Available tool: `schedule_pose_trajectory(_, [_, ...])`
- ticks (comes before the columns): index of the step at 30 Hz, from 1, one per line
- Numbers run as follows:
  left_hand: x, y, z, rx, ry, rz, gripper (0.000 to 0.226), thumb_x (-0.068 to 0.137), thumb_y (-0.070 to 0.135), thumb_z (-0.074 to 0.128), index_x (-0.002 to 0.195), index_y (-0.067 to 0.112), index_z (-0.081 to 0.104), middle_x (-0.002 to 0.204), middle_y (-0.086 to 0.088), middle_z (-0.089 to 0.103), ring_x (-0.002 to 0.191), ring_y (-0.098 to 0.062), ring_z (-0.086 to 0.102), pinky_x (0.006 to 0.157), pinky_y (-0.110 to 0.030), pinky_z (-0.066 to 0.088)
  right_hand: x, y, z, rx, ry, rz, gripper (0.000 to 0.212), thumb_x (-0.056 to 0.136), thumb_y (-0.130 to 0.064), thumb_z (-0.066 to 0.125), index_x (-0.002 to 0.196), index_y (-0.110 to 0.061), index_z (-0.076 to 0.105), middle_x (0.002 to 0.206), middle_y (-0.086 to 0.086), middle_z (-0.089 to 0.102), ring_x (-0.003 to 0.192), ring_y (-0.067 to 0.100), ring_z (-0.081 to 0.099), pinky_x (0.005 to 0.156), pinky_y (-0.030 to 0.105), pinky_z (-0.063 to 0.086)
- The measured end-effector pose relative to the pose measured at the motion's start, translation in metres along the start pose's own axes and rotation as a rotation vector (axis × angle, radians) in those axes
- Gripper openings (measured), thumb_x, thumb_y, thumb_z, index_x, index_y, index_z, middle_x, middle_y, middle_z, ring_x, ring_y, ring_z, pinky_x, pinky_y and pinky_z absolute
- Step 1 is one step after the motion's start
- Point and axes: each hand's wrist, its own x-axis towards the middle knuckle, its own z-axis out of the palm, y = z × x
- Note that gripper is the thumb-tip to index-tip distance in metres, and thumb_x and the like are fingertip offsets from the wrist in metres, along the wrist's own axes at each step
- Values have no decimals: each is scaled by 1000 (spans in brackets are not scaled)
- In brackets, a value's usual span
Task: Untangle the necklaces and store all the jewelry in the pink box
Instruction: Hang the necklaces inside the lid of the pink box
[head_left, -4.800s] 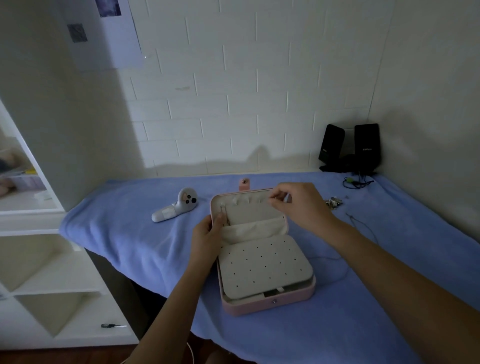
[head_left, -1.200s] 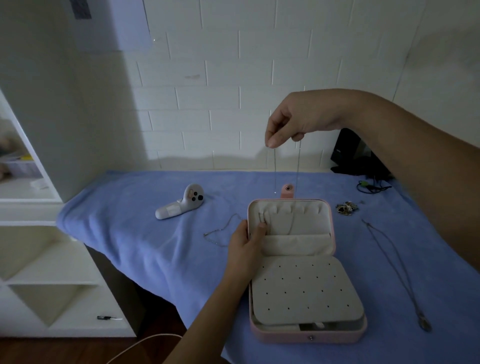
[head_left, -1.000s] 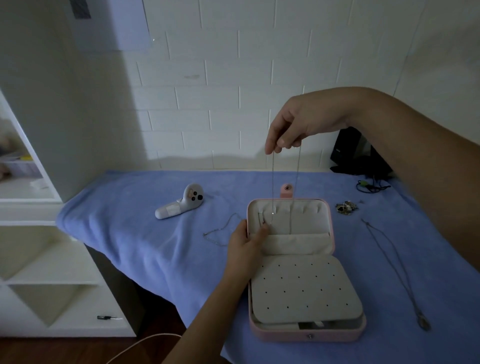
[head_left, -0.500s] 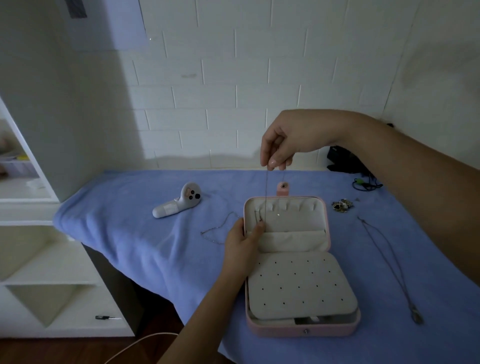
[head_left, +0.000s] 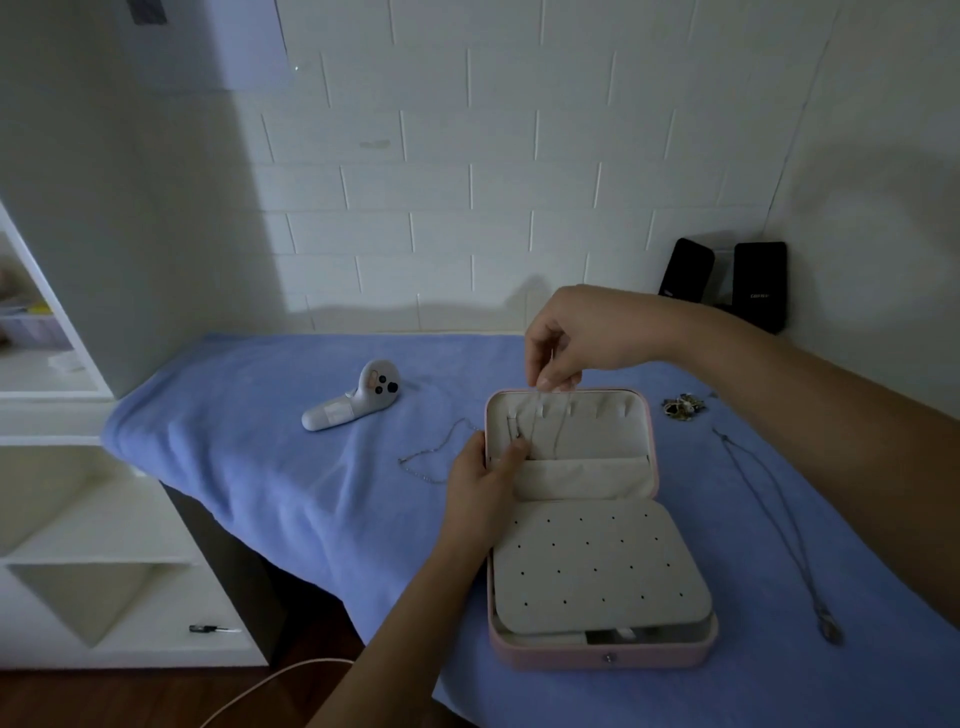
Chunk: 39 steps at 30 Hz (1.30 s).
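Note:
The pink box (head_left: 602, 657) lies open on the blue cloth, its lid raised and a cream dotted panel across the base. My right hand (head_left: 571, 343) pinches the top of a thin necklace (head_left: 534, 426) at the lid's upper edge; the chain hangs down inside the lid. My left hand (head_left: 480, 486) grips the lid's left edge, thumb on the lining beside the chain. A silver chain (head_left: 434, 454) lies on the cloth left of the box. A long pendant necklace (head_left: 779, 530) lies to the right, and a small jewelry cluster (head_left: 681, 405) sits behind it.
A white handheld controller (head_left: 358, 397) rests on the blue cloth (head_left: 260, 441) left of the box. Two black speakers (head_left: 727, 283) stand in the back right corner. White shelves (head_left: 78, 519) are on the left, with a small screwdriver (head_left: 213, 629) on one.
My right hand has come down from well above the box to the lid's top edge, lowering the necklace into the lid. My left hand has kept hold of the lid.

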Motion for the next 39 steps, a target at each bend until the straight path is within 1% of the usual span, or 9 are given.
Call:
schedule_pose_trajectory(4, [1, -1, 1, 16, 8, 8, 22, 92, 25, 57, 92, 3, 61, 84, -10, 64, 69, -6, 56, 57, -13, 45, -1, 5, 17, -17, 74, -19, 6, 78, -9, 75, 80, -14, 73, 66, -2, 70, 59, 7, 65, 61, 14, 50])
schedule_pose_trajectory(7, [1, 0, 1, 17, 6, 5, 22, 92, 25, 58, 86, 3, 58, 77, -5, 60, 66, -4, 53, 58, -15, 44, 0, 10, 30, -72, 175, -91, 9, 76, -9, 76, 77, -17, 71, 71, -8, 69, 64, 5, 63, 59, 10, 45])
schedule_pose_trajectory(10, [1, -1, 1, 13, -2, 3, 26, 92, 25, 57, 89, -1, 57, 78, -6, 57, 70, -10, 53, 64, -23, 45, 3, 17, 39, -84, 270, -181, 11, 76, -11, 76, 76, -19, 68, 75, -11, 65, 72, 4, 60, 63, 13, 45])
schedule_pose_trajectory(16, [1, 1, 1, 38, 2, 0, 29, 92, 25, 56, 86, -3, 54, 75, -6, 52, 67, -11, 48, 61, -24, 41, 9, 35, 55, -177, 381, -346, 11, 79, -7, 70, 76, -16, 66, 77, -10, 62, 68, 5, 55, 67, 21, 44])
schedule_pose_trajectory(21, [0, 2, 1, 41, 10, 2, 21, 93, 24, 56, 82, 6, 56, 72, 0, 54, 59, -1, 48, 53, -11, 39, 14, 46, 58, -367, 473, -490, 7, 81, -14, 65, 74, -14, 65, 74, -5, 65, 71, 16, 54, 63, 35, 48])
schedule_pose_trajectory(26, [-2, 2, -1, 32, 12, 20, 14, 92, 22, 56, 93, 9, 62, 86, -4, 67, 71, -5, 59, 58, -13, 46, 17, 52, 54, -357, 508, -515, 6, 79, -15, 70, 74, -14, 67, 74, -7, 63, 72, 4, 40, 65, 27, 43])
schedule_pose_trajectory(30, [-2, 3, -1, 41, 3, 37, 15, 92, 21, 57, 85, 9, 60, 75, 0, 63, 62, 0, 55, 55, -13, 44, 19, 53, 57, -314, 474, -492, 5, 81, -14, 66, 76, -13, 67, 79, -5, 63, 76, -4, 39, 71, 16, 37])
schedule_pose_trajectory(35, [-2, 3, 0, 23, -8, 20, 18, 92, 21, 57, 75, 14, 54, 66, 8, 55, 55, 4, 50, 52, -10, 40, 15, 57, 58, -256, 467, -441, 2, 81, -12, 71, 80, -12, 71, 86, -6, 56, 72, 2, 47, 67, 18, 42])
schedule_pose_trajectory(39, [-2, 2, -1, 39, 0, 32, 24, 92, 24, 57, 85, 1, 57, 73, -3, 56, 64, -6, 50, 57, -17, 42, 12, 57, 59, -289, 494, -466, 8, 82, -18, 70, 81, -12, 74, 85, 1, 57, 70, 8, 53, 66, 22, 44])
